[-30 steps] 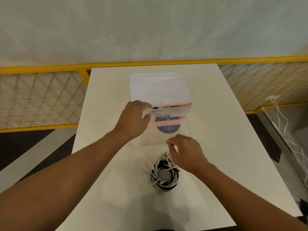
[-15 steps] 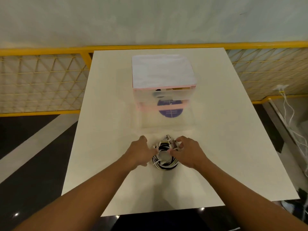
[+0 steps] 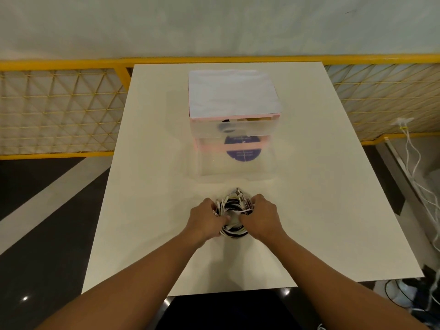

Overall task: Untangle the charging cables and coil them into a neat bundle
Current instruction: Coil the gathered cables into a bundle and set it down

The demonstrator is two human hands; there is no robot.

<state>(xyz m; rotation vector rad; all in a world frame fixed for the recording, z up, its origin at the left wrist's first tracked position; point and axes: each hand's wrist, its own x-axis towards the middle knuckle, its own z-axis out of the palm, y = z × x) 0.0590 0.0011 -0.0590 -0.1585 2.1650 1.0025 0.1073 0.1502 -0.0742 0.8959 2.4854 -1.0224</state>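
- The left hand curls round the left side of the cables, and the right hand curls round the right side, fingers by the plugs. Both grip; neither is spread.
- The cables lie as a black-and-white ring on the tabletop, toward its near edge, between the two hands.
- They look light, soft and springy, so the loops would likely slide over one another or spring open if one side is let go. The plugs are the stiff parts and may snag.
- The best hold is probably a pinch just behind one plug to feed that strand out, with the other hand round the ring's body.
- Beyond stands a box, its clear drawer out toward the cables but apart from them.
- Farthest is a yellow railing.
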